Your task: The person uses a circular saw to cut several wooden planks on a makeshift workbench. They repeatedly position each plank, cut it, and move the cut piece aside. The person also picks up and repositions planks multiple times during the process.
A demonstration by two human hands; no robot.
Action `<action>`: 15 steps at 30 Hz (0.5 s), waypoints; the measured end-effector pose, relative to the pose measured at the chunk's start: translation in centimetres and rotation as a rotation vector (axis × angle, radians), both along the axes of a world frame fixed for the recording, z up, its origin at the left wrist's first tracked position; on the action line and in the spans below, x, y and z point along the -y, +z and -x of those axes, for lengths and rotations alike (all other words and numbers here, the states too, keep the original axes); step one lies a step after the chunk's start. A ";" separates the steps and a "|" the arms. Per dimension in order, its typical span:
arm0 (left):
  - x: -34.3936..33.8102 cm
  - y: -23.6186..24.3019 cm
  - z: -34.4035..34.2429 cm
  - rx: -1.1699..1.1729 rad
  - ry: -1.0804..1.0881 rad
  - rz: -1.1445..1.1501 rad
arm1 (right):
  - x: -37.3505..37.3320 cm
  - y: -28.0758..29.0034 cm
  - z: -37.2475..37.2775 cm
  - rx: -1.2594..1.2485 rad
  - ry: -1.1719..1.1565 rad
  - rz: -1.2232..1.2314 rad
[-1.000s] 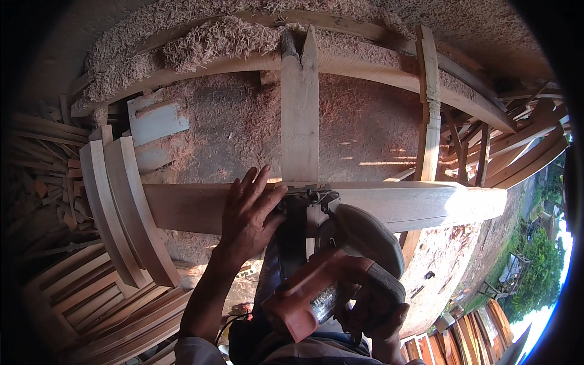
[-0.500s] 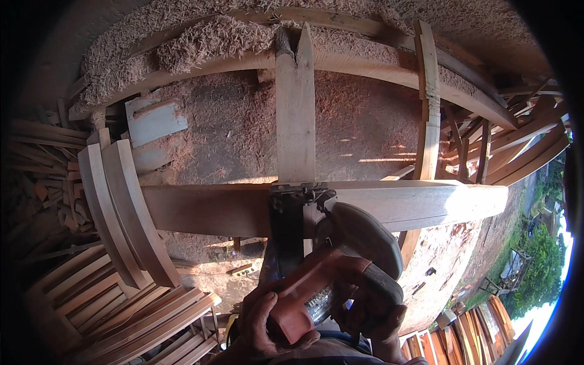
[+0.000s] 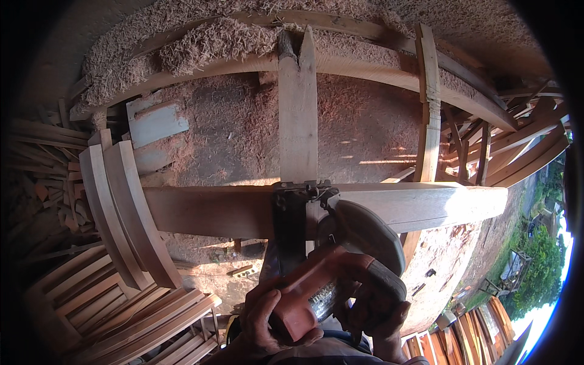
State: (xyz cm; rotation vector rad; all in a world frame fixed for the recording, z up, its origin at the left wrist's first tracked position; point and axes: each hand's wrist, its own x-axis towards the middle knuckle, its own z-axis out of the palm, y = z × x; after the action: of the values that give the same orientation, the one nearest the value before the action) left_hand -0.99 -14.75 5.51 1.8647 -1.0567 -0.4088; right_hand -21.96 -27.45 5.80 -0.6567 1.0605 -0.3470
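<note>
A red-orange circular saw (image 3: 321,263) with a dark base plate and a rounded blade guard rests across a thick wooden beam (image 3: 395,202). My left hand (image 3: 263,317) is closed around the saw's motor housing. My right hand (image 3: 389,331) grips the saw's rear handle, its fingers partly hidden by it. The blade cannot be seen from here. Beneath the beam, a pale board (image 3: 298,128) with a split far end runs away from me.
Another long support (image 3: 427,115) crosses on the right. Wood shavings (image 3: 216,45) cover a far curved timber. Curved pieces (image 3: 137,213) lean at the left, near stacked slats (image 3: 146,325). More boards (image 3: 480,328) stand at lower right, with greenery (image 3: 541,261) beyond.
The saw has shifted slightly to the right along the beam, and both hands have moved with it. My grip looks the same.
</note>
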 end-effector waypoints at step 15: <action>0.2 0.4 -0.6 -0.095 -0.022 -0.001 | 0.0 0.0 0.3 0.055 -0.031 -0.038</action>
State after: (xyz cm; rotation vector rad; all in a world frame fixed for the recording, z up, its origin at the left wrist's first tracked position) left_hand -0.42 -14.98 5.89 1.8177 -1.0138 -0.5063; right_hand -22.31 -27.43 5.81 -0.5941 1.0240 -0.3692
